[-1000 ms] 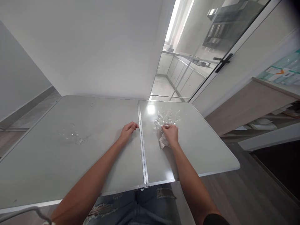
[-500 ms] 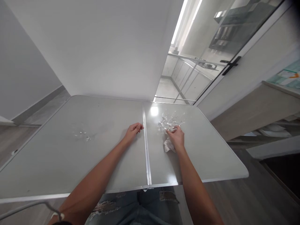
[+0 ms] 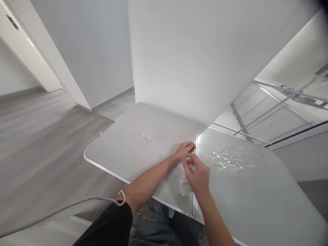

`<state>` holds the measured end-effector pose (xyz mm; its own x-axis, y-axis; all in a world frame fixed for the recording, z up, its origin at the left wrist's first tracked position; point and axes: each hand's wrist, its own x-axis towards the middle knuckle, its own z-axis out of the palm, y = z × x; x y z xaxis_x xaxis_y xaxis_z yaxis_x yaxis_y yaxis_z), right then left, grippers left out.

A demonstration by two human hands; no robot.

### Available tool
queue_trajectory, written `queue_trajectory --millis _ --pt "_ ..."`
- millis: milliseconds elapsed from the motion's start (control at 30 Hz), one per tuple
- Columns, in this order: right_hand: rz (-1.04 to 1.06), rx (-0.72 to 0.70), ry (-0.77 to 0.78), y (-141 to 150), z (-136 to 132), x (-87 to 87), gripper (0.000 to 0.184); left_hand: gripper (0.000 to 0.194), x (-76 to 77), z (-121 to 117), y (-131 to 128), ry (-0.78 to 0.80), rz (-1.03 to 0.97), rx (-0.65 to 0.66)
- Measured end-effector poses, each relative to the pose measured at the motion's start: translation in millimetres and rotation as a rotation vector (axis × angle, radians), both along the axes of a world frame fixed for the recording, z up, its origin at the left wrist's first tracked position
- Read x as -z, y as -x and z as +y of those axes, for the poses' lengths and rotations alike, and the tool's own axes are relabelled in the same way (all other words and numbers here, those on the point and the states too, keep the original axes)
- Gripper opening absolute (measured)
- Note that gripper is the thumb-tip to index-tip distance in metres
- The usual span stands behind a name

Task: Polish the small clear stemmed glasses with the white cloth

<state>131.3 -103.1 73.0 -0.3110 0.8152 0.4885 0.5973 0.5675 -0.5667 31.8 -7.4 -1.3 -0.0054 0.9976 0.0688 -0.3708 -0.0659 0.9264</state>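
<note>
My right hand (image 3: 198, 172) is closed and blurred by motion, its thumb and index finger brought together just in front of my left hand. A crumpled white cloth (image 3: 183, 184) hangs from it below the palm; whether a small clear piece is pinched in the fingertips too, I cannot make out. My left hand (image 3: 186, 149) rests near the table's seam with its fingers curled, partly covered by the right hand. A loose pile of small clear, shiny pieces (image 3: 227, 160) lies to the right. Farther left is a smaller group of clear pieces (image 3: 146, 137).
The pale folding table (image 3: 243, 201) has a metal seam (image 3: 196, 140) down its middle and a raised metal rim. A white wall (image 3: 184, 61) stands behind it, with a glass door on the right. A cable (image 3: 84, 200) runs to my left arm.
My right hand has moved left from the pile to my left hand, bringing the white cloth along. My view has turned to the left.
</note>
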Motion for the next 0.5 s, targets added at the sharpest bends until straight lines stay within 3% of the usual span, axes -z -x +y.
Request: queue_trajectory --millis 133,200,267,400,500 --pt "-0.147 -0.23 0.15 95.3 4.9 -28.1 0.044 0.046 -7.4 -6.4 1.3 0.018 -0.069 -0.066" --pt "-0.24 -0.305 0.212 131.4 9.1 -34.5 0.057 0.047 -9.1 -5.9 3.0 0.004 -0.044 -0.037" --pt "-0.299 -0.327 0.22 156.0 14.7 -35.2 0.058 0.047 -9.5 -4.9 5.4 -0.008 -0.017 -0.027" --pt "-0.251 -0.297 0.225 169.3 25.7 -26.6 0.022 0.045 -9.6 -4.8 12.9 -0.005 0.014 -0.039" --pt "-0.052 -0.282 0.289 151.9 32.3 -22.9 0.014 0.044 -13.7 -2.8 15.1 0.024 -0.068 -0.086"
